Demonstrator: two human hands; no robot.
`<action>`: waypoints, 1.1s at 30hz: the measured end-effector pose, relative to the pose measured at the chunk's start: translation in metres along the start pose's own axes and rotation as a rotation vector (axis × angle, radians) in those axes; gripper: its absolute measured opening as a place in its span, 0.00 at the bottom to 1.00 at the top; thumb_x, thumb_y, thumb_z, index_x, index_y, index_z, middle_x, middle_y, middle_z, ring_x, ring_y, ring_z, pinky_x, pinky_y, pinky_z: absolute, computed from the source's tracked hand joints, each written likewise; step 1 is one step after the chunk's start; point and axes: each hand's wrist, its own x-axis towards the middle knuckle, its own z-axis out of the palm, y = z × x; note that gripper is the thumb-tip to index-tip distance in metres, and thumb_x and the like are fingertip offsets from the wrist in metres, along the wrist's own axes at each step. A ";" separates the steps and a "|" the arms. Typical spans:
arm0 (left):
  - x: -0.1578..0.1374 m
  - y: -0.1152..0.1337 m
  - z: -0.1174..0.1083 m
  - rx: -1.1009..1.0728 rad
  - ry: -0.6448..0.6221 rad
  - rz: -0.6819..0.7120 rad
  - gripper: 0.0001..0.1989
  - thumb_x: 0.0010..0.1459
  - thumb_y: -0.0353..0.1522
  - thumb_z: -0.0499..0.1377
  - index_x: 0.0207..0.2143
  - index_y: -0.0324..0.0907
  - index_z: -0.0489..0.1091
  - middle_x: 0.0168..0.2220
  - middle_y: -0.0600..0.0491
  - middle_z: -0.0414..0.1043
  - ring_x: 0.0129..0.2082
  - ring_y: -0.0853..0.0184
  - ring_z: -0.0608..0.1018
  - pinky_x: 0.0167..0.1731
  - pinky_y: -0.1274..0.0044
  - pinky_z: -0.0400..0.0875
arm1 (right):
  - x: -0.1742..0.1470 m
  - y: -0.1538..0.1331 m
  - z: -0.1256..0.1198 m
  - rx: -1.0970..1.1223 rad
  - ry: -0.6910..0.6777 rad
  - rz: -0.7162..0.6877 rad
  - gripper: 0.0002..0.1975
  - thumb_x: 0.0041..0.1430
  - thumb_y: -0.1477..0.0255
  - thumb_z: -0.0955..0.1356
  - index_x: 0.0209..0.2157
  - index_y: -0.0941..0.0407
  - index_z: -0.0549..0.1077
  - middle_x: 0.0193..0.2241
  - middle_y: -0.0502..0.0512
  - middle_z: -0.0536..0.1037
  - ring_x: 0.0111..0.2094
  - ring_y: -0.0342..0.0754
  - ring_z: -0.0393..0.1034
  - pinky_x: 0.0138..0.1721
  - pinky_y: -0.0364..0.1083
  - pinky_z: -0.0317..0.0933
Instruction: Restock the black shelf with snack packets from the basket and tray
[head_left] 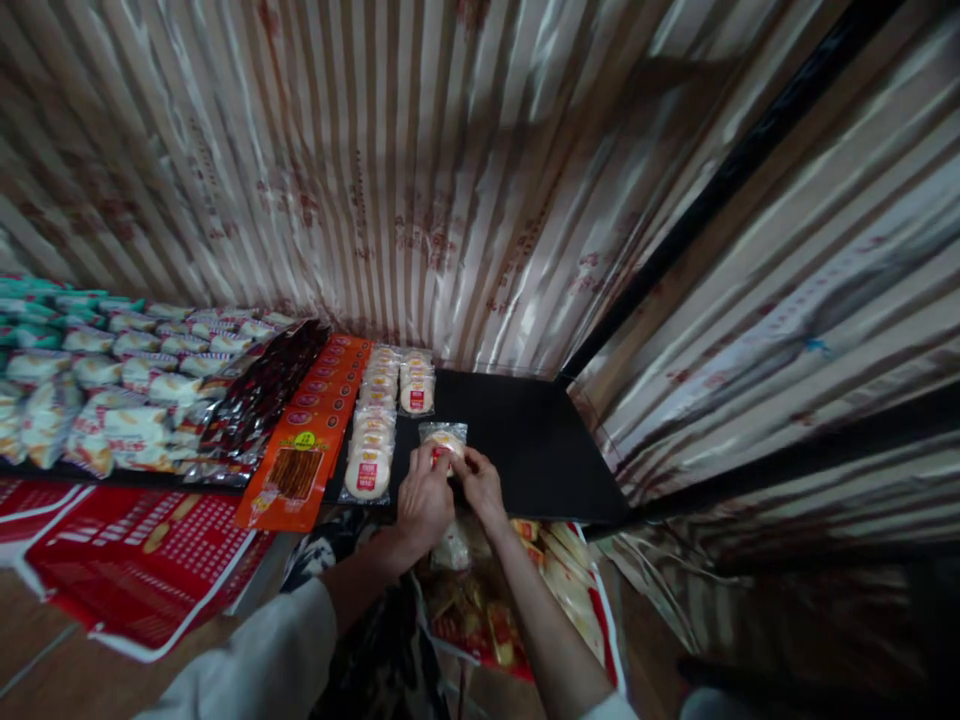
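Observation:
Both hands meet over the front part of a black shelf (517,440). Between them is a clear-wrapped packet of round white crackers (444,436) with a red label. My left hand (426,500) closes on the packet's near left side, and my right hand (480,485) pinches its right side; the fingers cover part of it. Just left of my left hand, a row of similar cracker packets (369,465) lies overlapping from front to back. A shorter row of cracker packets (417,392) sits at the back, beyond the held packet.
Orange snack packs (300,450), dark shiny packets (262,385) and several white packets (142,430) line the shelf leftwards. Below hang a red bag (150,560) and an open bag of packets (570,580). Striped plastic sheeting (420,180) and a black pole (675,230) bound the shelf.

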 end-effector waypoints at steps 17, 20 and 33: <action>0.067 -0.040 0.032 -0.071 -0.074 -0.278 0.32 0.51 0.20 0.47 0.60 0.29 0.55 0.62 0.39 0.54 0.62 0.58 0.57 0.60 0.68 0.53 | 0.075 -0.009 0.059 -0.315 0.020 0.022 0.18 0.54 0.60 0.64 0.42 0.53 0.76 0.33 0.55 0.79 0.32 0.50 0.72 0.32 0.45 0.63; 0.071 -0.043 0.033 -0.087 -0.069 -0.292 0.31 0.51 0.21 0.47 0.60 0.31 0.55 0.62 0.39 0.54 0.62 0.57 0.57 0.60 0.67 0.53 | 0.080 -0.009 0.063 -0.362 0.028 0.046 0.17 0.55 0.61 0.64 0.43 0.52 0.76 0.34 0.55 0.79 0.33 0.50 0.72 0.33 0.46 0.62; 0.067 -0.044 0.030 -0.028 -0.073 -0.217 0.30 0.52 0.22 0.48 0.59 0.31 0.56 0.61 0.40 0.57 0.62 0.57 0.57 0.60 0.67 0.53 | 0.066 -0.016 0.059 -0.282 0.135 -0.023 0.21 0.55 0.62 0.64 0.45 0.61 0.71 0.40 0.63 0.74 0.39 0.51 0.68 0.44 0.49 0.61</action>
